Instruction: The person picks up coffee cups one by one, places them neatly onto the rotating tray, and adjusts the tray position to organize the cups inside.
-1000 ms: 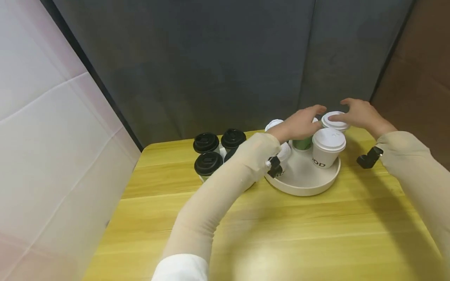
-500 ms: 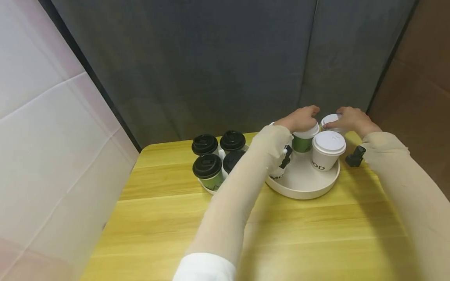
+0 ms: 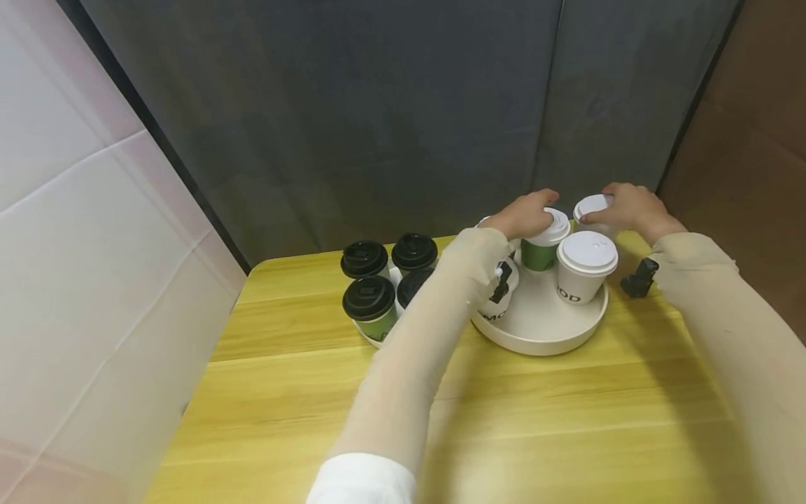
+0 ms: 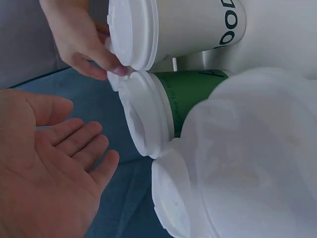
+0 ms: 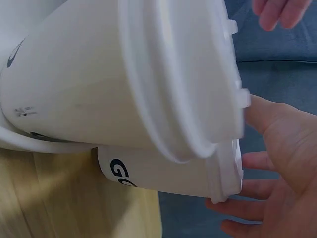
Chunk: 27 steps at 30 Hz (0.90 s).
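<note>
My right hand holds a white lidded paper coffee cup by its lid at the back right of a round cream tray. In the right wrist view, fingers curve round that lid; the thumb is partly hidden by a nearer white cup. My left hand hovers with relaxed fingers beside a green coffee cup with a white lid, apart from it in the left wrist view. In front stands a white cup with dark lettering. Another white cup is partly hidden behind my left forearm.
Several black-lidded cups stand on a second light tray to the left, partly covered by my left sleeve. A grey curtain hangs behind the yellow wooden table. A brown panel borders the right side.
My right hand has come down and left onto the back cup's lid, and that lid now sits slightly higher than half a second ago. My left hand has drawn slightly left.
</note>
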### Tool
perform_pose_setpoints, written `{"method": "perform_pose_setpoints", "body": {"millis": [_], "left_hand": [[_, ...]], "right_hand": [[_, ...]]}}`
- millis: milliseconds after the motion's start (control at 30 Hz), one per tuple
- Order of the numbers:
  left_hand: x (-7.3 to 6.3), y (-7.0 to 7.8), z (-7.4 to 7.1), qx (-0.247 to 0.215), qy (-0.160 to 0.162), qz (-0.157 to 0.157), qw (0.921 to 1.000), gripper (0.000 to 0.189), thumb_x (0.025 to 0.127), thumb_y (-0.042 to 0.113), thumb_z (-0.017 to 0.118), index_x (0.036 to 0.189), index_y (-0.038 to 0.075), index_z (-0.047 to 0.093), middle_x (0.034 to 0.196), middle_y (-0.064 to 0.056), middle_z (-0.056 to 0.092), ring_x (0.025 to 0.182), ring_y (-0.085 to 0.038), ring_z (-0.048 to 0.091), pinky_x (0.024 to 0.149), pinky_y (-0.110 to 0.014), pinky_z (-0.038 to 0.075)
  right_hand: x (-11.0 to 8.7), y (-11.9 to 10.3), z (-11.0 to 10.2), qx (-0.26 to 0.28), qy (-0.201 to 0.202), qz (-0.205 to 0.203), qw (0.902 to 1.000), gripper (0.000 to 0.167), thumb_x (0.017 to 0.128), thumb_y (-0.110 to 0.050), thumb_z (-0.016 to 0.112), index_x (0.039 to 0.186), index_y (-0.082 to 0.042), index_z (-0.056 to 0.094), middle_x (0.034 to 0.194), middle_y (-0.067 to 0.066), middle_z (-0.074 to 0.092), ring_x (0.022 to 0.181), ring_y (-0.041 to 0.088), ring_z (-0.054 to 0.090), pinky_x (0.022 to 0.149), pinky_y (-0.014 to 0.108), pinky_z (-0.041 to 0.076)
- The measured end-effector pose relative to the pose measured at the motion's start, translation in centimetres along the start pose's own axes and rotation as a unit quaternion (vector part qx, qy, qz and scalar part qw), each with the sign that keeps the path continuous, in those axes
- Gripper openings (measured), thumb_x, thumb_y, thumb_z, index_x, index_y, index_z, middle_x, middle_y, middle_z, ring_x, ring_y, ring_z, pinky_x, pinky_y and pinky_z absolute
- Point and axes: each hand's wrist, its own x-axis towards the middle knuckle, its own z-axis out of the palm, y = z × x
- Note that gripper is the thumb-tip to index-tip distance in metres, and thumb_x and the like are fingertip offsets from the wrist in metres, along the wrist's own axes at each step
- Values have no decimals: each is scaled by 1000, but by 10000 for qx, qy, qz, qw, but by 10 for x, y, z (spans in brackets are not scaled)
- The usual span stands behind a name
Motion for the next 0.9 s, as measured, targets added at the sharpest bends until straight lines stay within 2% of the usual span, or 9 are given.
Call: {"method": "perform_pose_setpoints", "body": {"millis": [333, 600, 733, 900], "left_hand": [[2, -2, -2, -425, 78, 42, 9991, 60, 96, 11, 39, 155, 12, 30, 161, -1, 36, 149, -11, 33, 120, -16, 27], [12, 6, -1, -685, 217, 502, 9962, 65, 94, 9, 41, 157, 6, 25, 164, -5, 28, 153, -14, 25, 121, -10, 18], [15, 10, -2, -914, 300, 567, 9937, 65, 95, 9, 42, 157, 5, 22, 165, -6, 25, 154, -14, 22, 121, -10, 16], [15, 12, -6, -1345, 472, 580, 9881, 66, 96, 8, 42, 158, 7, 19, 166, -5, 23, 154, -16, 23, 122, -13, 20]], "right_hand": [[-4, -13, -33, 28, 374, -124, 9992, 91, 86, -56, 64, 146, 7, 38, 142, 37, 44, 122, 56, 44, 97, 68, 39], [-10, -26, -58, 51, 624, -79, 9980, 95, 87, -62, 60, 149, 6, 35, 145, 36, 42, 124, 56, 43, 97, 68, 39], [-12, -35, -68, -3, 815, -97, 9966, 96, 86, -64, 59, 149, 5, 37, 146, 35, 42, 126, 57, 43, 98, 68, 38], [-12, -43, -77, -78, 919, -120, 9957, 97, 85, -68, 57, 148, 4, 39, 147, 33, 42, 127, 57, 42, 99, 68, 37]]}}
